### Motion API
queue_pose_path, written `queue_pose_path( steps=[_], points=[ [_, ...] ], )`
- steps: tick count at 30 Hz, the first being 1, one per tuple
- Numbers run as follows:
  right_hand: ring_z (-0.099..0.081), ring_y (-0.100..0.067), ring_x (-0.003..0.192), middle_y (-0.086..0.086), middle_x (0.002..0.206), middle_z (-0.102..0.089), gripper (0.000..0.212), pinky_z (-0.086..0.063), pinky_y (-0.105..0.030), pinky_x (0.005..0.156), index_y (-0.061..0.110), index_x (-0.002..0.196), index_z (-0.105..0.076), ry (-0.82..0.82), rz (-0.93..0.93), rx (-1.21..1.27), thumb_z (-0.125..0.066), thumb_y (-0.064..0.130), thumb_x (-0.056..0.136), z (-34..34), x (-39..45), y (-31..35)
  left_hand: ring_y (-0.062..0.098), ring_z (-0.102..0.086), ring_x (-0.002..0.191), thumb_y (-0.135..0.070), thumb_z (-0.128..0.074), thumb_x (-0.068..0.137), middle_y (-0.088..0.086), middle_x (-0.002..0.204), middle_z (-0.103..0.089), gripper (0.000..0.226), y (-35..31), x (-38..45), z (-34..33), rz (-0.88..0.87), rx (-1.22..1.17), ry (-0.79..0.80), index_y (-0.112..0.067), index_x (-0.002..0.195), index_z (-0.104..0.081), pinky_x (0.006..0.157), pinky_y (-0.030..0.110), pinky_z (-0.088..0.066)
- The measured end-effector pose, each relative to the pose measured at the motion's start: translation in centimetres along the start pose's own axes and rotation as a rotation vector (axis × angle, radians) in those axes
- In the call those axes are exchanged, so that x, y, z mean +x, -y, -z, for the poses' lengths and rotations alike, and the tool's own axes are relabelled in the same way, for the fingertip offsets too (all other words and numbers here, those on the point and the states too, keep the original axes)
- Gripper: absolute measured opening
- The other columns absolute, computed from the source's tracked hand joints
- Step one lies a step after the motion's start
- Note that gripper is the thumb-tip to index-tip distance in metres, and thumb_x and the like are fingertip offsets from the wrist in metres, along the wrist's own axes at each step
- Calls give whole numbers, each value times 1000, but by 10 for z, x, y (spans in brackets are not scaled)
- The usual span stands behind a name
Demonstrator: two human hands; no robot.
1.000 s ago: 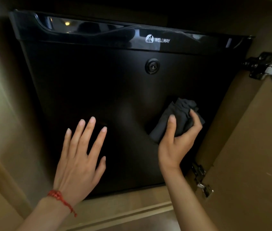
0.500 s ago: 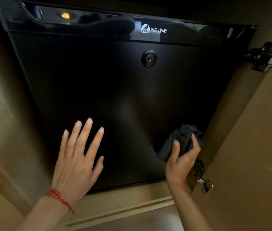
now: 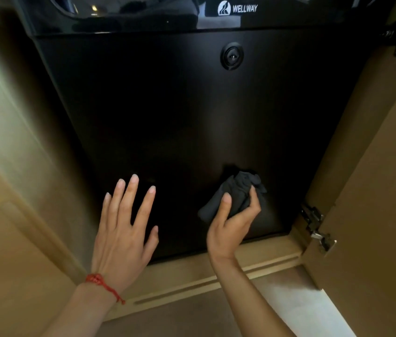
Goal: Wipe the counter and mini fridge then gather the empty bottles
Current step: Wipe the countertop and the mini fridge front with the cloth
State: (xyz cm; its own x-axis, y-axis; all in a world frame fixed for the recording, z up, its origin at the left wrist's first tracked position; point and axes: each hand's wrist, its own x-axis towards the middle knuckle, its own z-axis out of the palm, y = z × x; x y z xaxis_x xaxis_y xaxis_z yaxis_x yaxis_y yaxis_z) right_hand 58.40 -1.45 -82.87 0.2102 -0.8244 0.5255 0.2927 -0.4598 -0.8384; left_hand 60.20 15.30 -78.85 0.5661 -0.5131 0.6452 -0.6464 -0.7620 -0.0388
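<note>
A person's right hand (image 3: 234,224), clamped on a dark cloth (image 3: 234,194), wipes the mini fridge (image 3: 180,113) door at five o'clock; left hand (image 3: 124,229) splayed flat. Cloth risks snagging the nearby hinge (image 3: 317,229).

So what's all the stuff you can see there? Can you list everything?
mini fridge: one, black, fills the middle, door shut, set inside the cabinet
WELLWAY logo: one, white, top of the fridge door
lock: one, black, round, upper door under the logo
cloth: one, dark grey, bunched against the lower right of the door
cabinet door: one, tan, swung open at right
hinges: two, metal, one low right, one at the top right edge
cabinet base: one, tan, under the fridge
bracelet: one, red string, on the left wrist
left hand: one, flat and open on the lower door
right hand: one, grip closed on the cloth
</note>
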Motion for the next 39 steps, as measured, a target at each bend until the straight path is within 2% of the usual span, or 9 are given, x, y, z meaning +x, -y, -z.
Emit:
queue_pose_path(
  steps=[6, 12, 17, 20, 24, 29, 33, 36, 39],
  points=[
    [-45, -24, 108, -21, 118, -54, 44, -15, -2, 105, 5, 123, -35, 143, 265, -121, -40, 37, 92, -18, -29, 18, 34, -9, 140, -32, -39, 86, 20, 150, -16, 63, 6, -7, -2, -1, -27, -7, -11, 143, -23, 115, 39, -1],
    [-38, -32, 97, -35, 104, -60, 46, -36, -37, 78, 12, 120, -40, 156, 353, -369, -33, 49, 93, 5, 0, -5, 34, -6, 141, -33, -38, 87, 21, 150, -15, 62, 2, -8, -6, 26, -32, -7, -10, 142, -25, 112, 49, -13],
    [-44, -25, 113, -33, 121, -49, 60, -32, -10, 98, -6, 125, -40, -54, 10, -161, -44, 42, 89, 40, 40, -34, 34, -6, 141, -32, -38, 87, 21, 149, -15, 61, 3, -9, -8, 17, -24, -7, -9, 142, -25, 110, 53, -17],
    [-47, -31, 122, -23, 132, -47, 58, -41, -34, 100, 0, 129, -36, -235, -232, -92, -44, 43, 91, 49, 50, -50, 36, -6, 140, -31, -39, 86, 23, 148, -15, 61, 3, -8, -11, 11, -21, -13, -8, 141, -26, 110, 55, -18],
    [-52, -32, 114, -23, 129, -48, 43, -41, -23, 82, -1, 129, -33, -379, -348, -68, -42, 24, 96, 34, 44, -50, 35, -2, 141, -31, -40, 85, 23, 148, -12, 62, 1, -8, -13, 21, -32, -22, -9, 141, -26, 107, 58, -22],
    [-49, -39, 115, -31, 125, -46, 41, -39, -29, 92, -10, 127, -33, -394, -376, -60, -42, 15, 96, 15, 26, -41, 35, -4, 141, -31, -39, 86, 23, 148, -13, 61, 2, -10, -13, 15, -33, -14, -8, 141, -27, 109, 56, -20],
    [-45, -42, 117, -36, 126, -41, 40, -29, -2, 91, -16, 126, -31, -298, -315, -50, -43, 4, 94, -1, -10, -25, 34, -4, 141, -31, -39, 86, 22, 149, -13, 61, 6, -14, -13, 12, -18, 7, -9, 142, -25, 111, 54, -17],
    [-38, -25, 118, -32, 129, -39, 44, -20, 8, 89, -16, 128, -30, -176, -303, -15, -45, 6, 93, -13, -42, -3, 32, -3, 141, -32, -39, 86, 23, 149, -14, 62, 8, -17, -12, 11, -21, 21, -9, 142, -24, 111, 51, -15],
    [-33, -1, 116, -12, 127, -34, 59, -20, 7, 93, -8, 133, -27, -55, -220, -44, -38, 34, 93, -21, -69, 13, 33, -4, 141, -32, -39, 86, 23, 149, -15, 63, 11, -22, -11, 18, -31, 43, -9, 142, -25, 109, 54, -20]
  ],
)
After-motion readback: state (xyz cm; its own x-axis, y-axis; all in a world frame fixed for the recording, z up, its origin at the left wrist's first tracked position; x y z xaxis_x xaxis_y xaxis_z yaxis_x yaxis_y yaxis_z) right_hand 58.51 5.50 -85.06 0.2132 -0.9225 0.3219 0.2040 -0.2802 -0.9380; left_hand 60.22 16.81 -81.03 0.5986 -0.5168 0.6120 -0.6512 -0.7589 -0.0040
